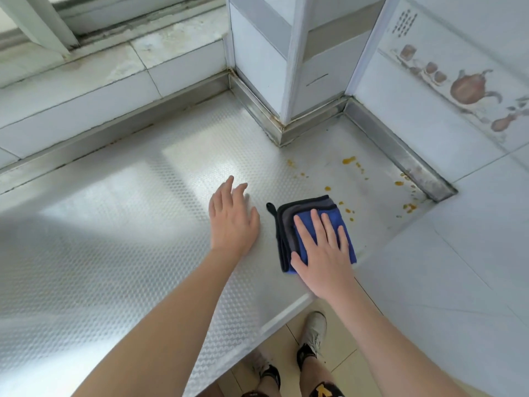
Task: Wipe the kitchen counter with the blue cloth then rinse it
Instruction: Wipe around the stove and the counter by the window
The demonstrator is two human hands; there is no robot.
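Flat on the cloth (315, 224), the right hand (320, 253) presses down with fingers spread, gripping nothing. Cloth lies folded on the counter (128, 224), near its front edge. Left hand (232, 222) rests open just left of the cloth. Orange spots (349, 160) lie beyond the cloth.

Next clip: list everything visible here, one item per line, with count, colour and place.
Counter: one, embossed silver metal, fills the frame's left and centre.
Blue cloth: one, folded, blue with grey and black layers, flat on the counter's right part.
Orange spots: many, scattered beyond and right of the cloth, toward the corner.
Tiled wall: white, teapot picture, at right.
Pillar: one, white, behind the counter.
Left hand: open, flat on the counter.
Right hand: flat, pressing on the cloth.
Shoes: two, on floor tiles.
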